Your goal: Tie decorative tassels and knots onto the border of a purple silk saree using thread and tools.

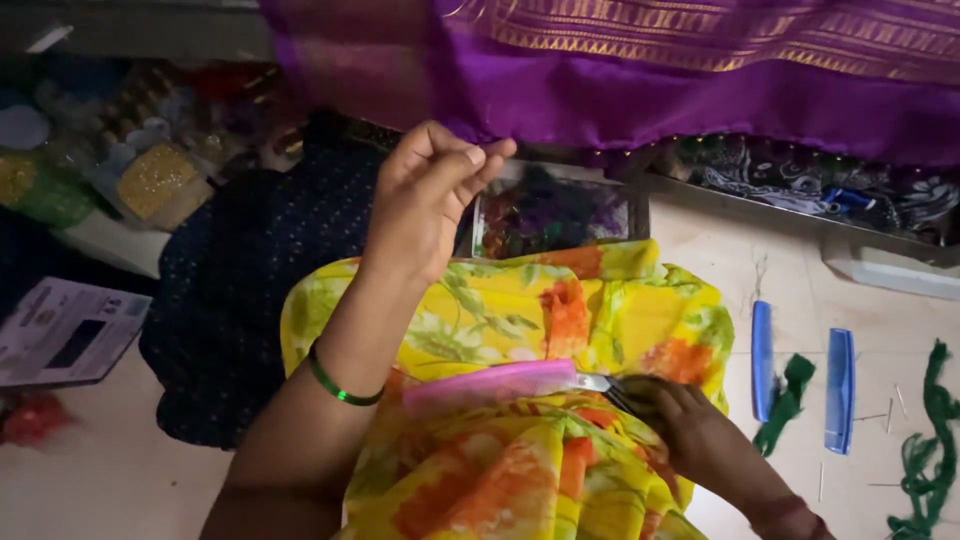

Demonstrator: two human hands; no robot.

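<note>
Purple cloth [700,90] hangs across the top, and the left hand [425,195] pinches its lower edge between thumb and fingertips. Lower down, the right hand [700,435] closes around a pink-handled comb [490,385] lying on the yellow floral fabric [520,310]; two blue combs [800,380] lie on the floor [880,320] nearby.

Pale tiled floor [890,310], with grout lines visible at right, fills the near and right parts of the scene and is lit softly and evenly. Along the far right runs a low grey ledge or frame [780,205]; its exact nature cannot be told. Two blue combs [838,388] lie side by side on the floor at right, with strands of green thread [930,450] near them and a few thin needles or pins scattered between. At far left stands a blurred, dim pile of packets and small containers [150,170]. A printed leaflet [70,330] lies on the floor at near left.
</note>
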